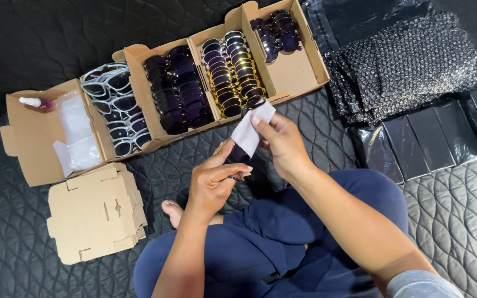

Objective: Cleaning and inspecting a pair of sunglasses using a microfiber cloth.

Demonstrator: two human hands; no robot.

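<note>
- right hand (pixel 282 140) is pinching a pale grey cleaning cloth (pixel 252 129) between thumb and fingers, closed on it, holding it up over the lap so the cloth wraps the dark sunglasses (pixel 239 156).
- left hand (pixel 213 182) is gripping the sunglasses from below, fingers curled shut on the frame; most of the pair is hiding under the cloth and fingers, only a dark bit is showing.
- both hands are working just in front of the row of open cardboard boxes, close to the box of gold-rimmed sunglasses (pixel 233 72), so the stock is staying in easy reach.
- boxes are lying side by side with lids folded back: white-framed sunglasses (pixel 114 107), black sunglasses (pixel 178 88), then the gold-rimmed ones, then a part-filled box of purple-lensed sunglasses (pixel 277 30).
- pairs are sitting stacked in tight rows, sorted by colour.
- leftmost box (pixel 34 138) is holding clear plastic bags (pixel 78 132) and a small spray bottle (pixel 34 102).
- a stack of flat unfolded cartons (pixel 95 212) is lying beside the left knee.
- bubble-wrap pouches (pixel 404 66) and black sleeves (pixel 426 138) are lying to the right on the quilted black bedcover (pixel 459 215).
- person is sitting cross-legged in blue trousers (pixel 271 237).
</note>
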